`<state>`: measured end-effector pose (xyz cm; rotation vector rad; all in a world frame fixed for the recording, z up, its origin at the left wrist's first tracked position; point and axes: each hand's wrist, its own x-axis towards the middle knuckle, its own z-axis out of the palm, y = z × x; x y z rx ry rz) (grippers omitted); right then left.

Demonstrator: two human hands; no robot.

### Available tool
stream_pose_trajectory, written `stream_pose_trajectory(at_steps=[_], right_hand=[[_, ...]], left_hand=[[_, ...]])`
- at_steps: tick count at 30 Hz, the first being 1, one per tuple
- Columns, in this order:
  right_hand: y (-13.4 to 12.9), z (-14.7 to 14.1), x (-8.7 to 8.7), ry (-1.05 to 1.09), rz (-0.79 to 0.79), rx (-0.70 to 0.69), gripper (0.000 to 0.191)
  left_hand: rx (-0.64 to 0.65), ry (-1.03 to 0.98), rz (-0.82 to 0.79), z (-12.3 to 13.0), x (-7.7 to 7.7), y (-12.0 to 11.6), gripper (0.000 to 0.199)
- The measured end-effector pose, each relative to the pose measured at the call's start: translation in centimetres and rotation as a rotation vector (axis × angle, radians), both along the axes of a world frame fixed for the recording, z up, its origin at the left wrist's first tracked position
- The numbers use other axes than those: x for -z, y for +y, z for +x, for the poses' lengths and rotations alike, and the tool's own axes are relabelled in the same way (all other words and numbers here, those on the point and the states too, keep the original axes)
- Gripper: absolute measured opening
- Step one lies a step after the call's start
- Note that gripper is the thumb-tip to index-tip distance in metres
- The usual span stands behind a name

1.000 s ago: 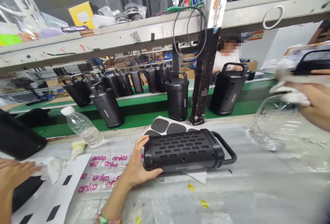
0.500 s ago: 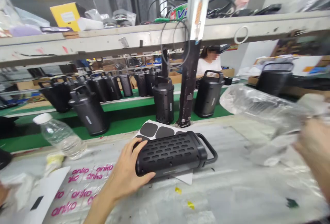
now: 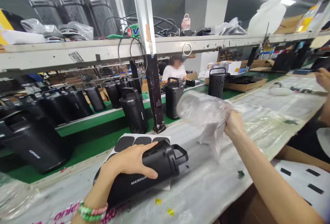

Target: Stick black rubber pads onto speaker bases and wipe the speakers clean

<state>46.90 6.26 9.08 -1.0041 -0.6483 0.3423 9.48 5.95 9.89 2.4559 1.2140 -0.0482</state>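
Observation:
A black speaker (image 3: pixel 144 179) with a loop handle lies on its side on the plastic-covered bench. My left hand (image 3: pixel 131 160) is wrapped over its top, thumb on the near side above the white lettering. Under the speaker is a white sheet (image 3: pixel 165 141) with dark rounded pads. To the right, my right hand (image 3: pixel 233 121) is closed on a crumpled clear plastic bag (image 3: pixel 203 110), held up over the bench.
Beyond the bench, several black speakers (image 3: pixel 134 110) stand on a green belt (image 3: pixel 87 140). A dark post (image 3: pixel 155 93) rises at the belt's edge to an overhead shelf (image 3: pixel 103 50). A person (image 3: pixel 175 71) sits behind. At far right is another person's hand (image 3: pixel 323 79).
The view has swung to the right. My left hand has shifted from the speaker's end onto its middle. My right hand has come nearer the speaker with the bag.

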Motion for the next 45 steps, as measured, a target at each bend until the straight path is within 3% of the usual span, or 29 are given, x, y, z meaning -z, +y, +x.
stream_pose_trajectory(at_steps=[3, 5, 10, 13, 16, 17, 21, 24, 28, 34, 38, 42, 45], right_hand=[[-1.0, 0.6, -1.7, -0.239, -0.035, 0.116, 0.010], [-0.9, 0.1, -2.7, -0.415, -0.083, 0.092, 0.005], [0.4, -1.0, -5.1, -0.644, -0.191, 0.033, 0.029], [-1.5, -1.9, -6.1, -0.747, -0.239, 0.232, 0.029], [-5.1, -5.8, -4.2, -0.902, -0.274, 0.549, 0.018], [-6.2, -7.9, -2.7, -0.934, -0.229, 0.511, 0.021], [-8.0, -16.7, 4.9, -1.202, -0.033, 0.130, 0.025], [-7.7, -19.8, 7.9, -1.429, -0.058, 0.075, 0.049], [-6.8, -19.5, 7.6, -1.641, -0.143, 0.217, 0.052], [-7.1, -19.9, 7.8, -1.605, -0.124, 0.168, 0.061], [-7.1, -20.3, 8.0, -1.540, -0.132, 0.186, 0.052], [-7.9, -20.5, 8.1, -1.497, -0.180, 0.172, 0.061], [-8.0, -21.0, 7.9, -1.492, -0.195, 0.166, 0.055]], left_hand=[[-0.064, -0.048, 0.006, -0.1, -0.2, 0.9, 0.085], [-0.124, -0.064, 0.043, 0.1, -0.2, 1.2, 0.075], [-0.204, -0.053, 0.090, 0.1, 0.0, 1.4, 0.072], [-0.207, -0.074, 0.094, -0.1, 0.3, 1.6, 0.073], [-0.216, -0.068, 0.083, -0.1, 0.5, 1.9, 0.076], [-0.216, -0.058, 0.082, -0.1, 0.5, 2.0, 0.077], [-0.194, -0.047, 0.124, 0.0, 0.5, 1.9, 0.075], [-0.177, -0.045, 0.148, 0.1, 0.5, 1.6, 0.074], [-0.151, -0.030, 0.169, 0.0, 0.7, 1.7, 0.076], [-0.142, -0.056, 0.143, -0.1, 0.8, 2.1, 0.077], [-0.167, -0.041, 0.170, 0.1, 0.9, 1.7, 0.077], [-0.198, -0.020, 0.123, 0.3, 0.8, 1.4, 0.073], [-0.197, -0.003, 0.142, 0.4, 0.8, 1.4, 0.068]])
